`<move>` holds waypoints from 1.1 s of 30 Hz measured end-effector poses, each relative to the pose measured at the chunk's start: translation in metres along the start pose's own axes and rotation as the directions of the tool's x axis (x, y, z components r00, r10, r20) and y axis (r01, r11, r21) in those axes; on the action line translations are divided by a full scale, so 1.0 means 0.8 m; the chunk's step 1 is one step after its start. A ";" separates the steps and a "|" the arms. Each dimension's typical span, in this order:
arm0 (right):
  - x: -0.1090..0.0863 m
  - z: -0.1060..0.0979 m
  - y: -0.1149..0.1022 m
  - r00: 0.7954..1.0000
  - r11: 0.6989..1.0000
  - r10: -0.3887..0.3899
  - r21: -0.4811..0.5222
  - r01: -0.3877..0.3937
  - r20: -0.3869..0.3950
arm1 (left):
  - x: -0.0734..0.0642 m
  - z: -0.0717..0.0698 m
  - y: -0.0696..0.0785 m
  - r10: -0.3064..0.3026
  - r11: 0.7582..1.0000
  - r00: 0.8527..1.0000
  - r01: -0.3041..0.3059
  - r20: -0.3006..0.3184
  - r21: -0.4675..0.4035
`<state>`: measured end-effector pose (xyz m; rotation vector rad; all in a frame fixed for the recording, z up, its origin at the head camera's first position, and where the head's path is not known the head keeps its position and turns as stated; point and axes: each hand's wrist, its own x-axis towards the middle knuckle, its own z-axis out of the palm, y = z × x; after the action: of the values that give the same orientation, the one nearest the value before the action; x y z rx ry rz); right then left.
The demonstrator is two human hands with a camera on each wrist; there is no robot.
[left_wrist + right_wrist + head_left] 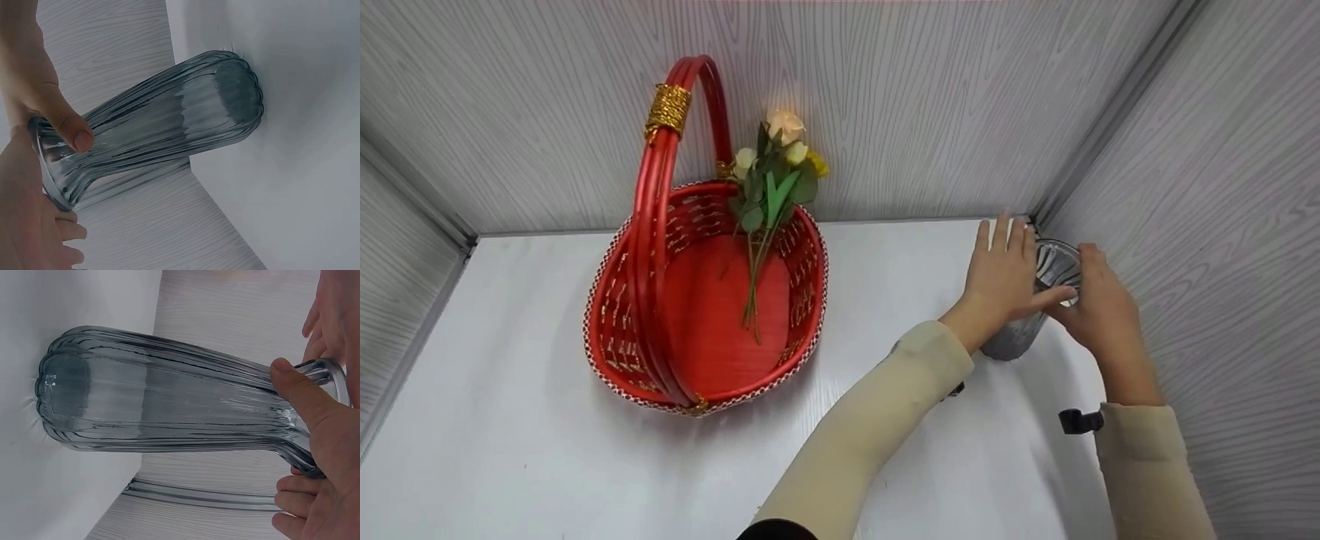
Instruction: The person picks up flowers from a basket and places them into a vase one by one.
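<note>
A grey-blue ribbed glass vase with a flared rim stands with its base at the white table. My right hand grips the vase's upper end from the right, thumb bent over the neck. On the other side, my left hand rests along the rim, its fingers pointing straight away from me. The left thumb crosses in front of the vase and overlaps the right thumb in the head view. Much of the vase is hidden behind my left hand there.
A red woven basket with a tall arched handle stands left on the table. A bunch of flowers leans on its back right rim, stems inside. Grey wood-grain walls enclose the back and sides, the right one close to my right hand.
</note>
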<state>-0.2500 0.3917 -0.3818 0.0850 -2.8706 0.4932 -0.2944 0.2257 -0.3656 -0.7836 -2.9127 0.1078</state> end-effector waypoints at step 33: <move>0.016 -0.005 -0.018 0.970 0.988 -0.144 0.077 0.131 0.197 | -0.014 0.002 -0.056 0.093 0.996 0.995 -0.093 0.025 -0.006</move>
<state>-0.2603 0.3791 -0.3707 0.3626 -3.0170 0.5785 -0.3069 0.1812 -0.3637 -0.9260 -2.9008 0.1200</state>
